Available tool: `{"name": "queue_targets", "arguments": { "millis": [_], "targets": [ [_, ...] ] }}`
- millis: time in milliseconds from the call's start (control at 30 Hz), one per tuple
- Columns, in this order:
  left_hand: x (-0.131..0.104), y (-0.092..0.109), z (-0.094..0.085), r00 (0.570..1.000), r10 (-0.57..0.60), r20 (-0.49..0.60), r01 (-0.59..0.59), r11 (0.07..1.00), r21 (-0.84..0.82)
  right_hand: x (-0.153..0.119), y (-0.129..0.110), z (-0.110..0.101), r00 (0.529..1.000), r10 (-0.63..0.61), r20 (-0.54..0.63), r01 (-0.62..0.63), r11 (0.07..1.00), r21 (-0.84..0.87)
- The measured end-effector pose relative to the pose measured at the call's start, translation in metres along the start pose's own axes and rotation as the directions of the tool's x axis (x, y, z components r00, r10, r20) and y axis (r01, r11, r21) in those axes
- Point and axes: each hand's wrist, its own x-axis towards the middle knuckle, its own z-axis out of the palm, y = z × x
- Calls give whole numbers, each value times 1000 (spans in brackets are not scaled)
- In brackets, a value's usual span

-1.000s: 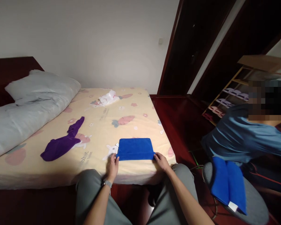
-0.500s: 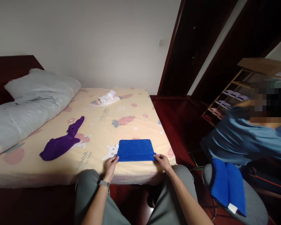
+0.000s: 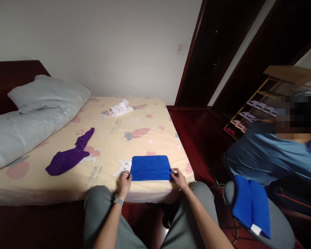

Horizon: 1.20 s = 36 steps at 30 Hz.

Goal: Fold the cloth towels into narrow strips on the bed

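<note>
A folded blue cloth point(image 3: 150, 168) lies flat as a rectangle near the front edge of the bed point(image 3: 106, 138), a small white tag at its left side. At its lower left corner is my left hand point(image 3: 125, 181), thumb and fingers pinched on the edge. My right hand point(image 3: 178, 178) pinches the right edge near the lower corner. To the left, a crumpled purple cloth point(image 3: 68, 159) rests on the patterned sheet.
A grey quilt point(image 3: 41, 114) is heaped at the left and a white plastic bag point(image 3: 121, 108) lies near the wall. On the right, a person in a blue shirt point(image 3: 261, 148) leans beside a grey stool point(image 3: 281, 221) holding blue cloths point(image 3: 252, 204). Behind stands a shoe rack point(image 3: 259, 93).
Both hands have shifted slightly at the blue cloth's side edges, the fingers a little higher on the right. The view has moved slightly.
</note>
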Motion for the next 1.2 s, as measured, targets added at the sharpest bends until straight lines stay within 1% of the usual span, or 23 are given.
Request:
{"name": "queue_targets", "arguments": {
  "millis": [67, 133, 200, 267, 300, 333, 367, 400, 467, 500, 533, 567, 600, 667, 733, 833, 900, 967, 1033, 1100, 1200],
  "targets": [
    [-4, 3, 0, 995, 100, 1, -98, 978, 184, -2, -2, 1, 999, -43, 30, 44, 998, -46],
    [-10, 6, -2, 980, 197, 3, -187, 927, 326, -5, -6, 2, 996, -88, 32, 91, 988, -128],
    [-17, 12, -3, 955, 297, 1, -268, 858, 439, -8, -13, 1, 990, -142, -16, 132, 955, -267],
    [-25, 21, -4, 920, 389, 49, -358, 781, 513, -12, -22, 0, 971, -231, -68, 182, 889, -421],
    [-29, 26, -3, 897, 430, 103, -416, 744, 523, -15, -27, -1, 955, -288, -65, 223, 849, -480],
    [-34, 32, -2, 867, 467, 175, -486, 708, 512, -17, -32, 0, 936, -349, -34, 283, 808, -517],
    [-38, 38, 0, 827, 500, 256, -557, 675, 483, -21, -37, 1, 911, -411, 23, 359, 767, -532],
    [-41, 43, 2, 781, 526, 336, -624, 644, 444, -24, -42, 4, 879, -467, 98, 444, 725, -527],
    [-47, 50, 7, 698, 547, 461, -712, 600, 366, -31, -48, 13, 793, -549, 264, 602, 637, -482],
    [-49, 52, 10, 671, 543, 505, -733, 592, 336, -35, -49, 18, 753, -570, 330, 656, 600, -458],
    [-50, 53, 11, 652, 534, 538, -742, 593, 312, -38, -49, 24, 724, -577, 378, 689, 573, -443],
    [-50, 52, 11, 637, 523, 566, -748, 596, 291, -40, -49, 29, 709, -575, 408, 705, 558, -438],
    [-48, 51, 11, 623, 514, 590, -752, 602, 270, -41, -48, 33, 707, -568, 421, 707, 553, -440],
    [-44, 47, 7, 601, 495, 628, -753, 615, 236, -41, -44, 38, 719, -555, 418, 695, 562, -449],
    [-37, 42, 1, 594, 477, 648, -745, 631, 218, -38, -40, 37, 727, -546, 415, 686, 570, -452],
    [-28, 37, -6, 597, 476, 645, -731, 655, 193, -31, -31, 32, 728, -531, 433, 685, 569, -455],
    [-23, 34, -9, 609, 481, 631, -717, 674, 178, -26, -22, 28, 731, -515, 447, 682, 572, -456],
    [-18, 28, -13, 633, 480, 607, -698, 693, 180, -21, -14, 23, 748, -500, 437, 664, 589, -461],
    [-13, 21, -16, 665, 479, 573, -679, 708, 196, -16, -8, 18, 776, -491, 396, 631, 620, -466],
    [-8, 13, -20, 705, 478, 524, -652, 727, 215, -13, -4, 14, 804, -486, 342, 594, 659, -461],
    [-3, 5, -24, 778, 459, 430, -585, 778, 227, -12, -4, 9, 848, -466, 251, 529, 724, -442]
  ]
}}
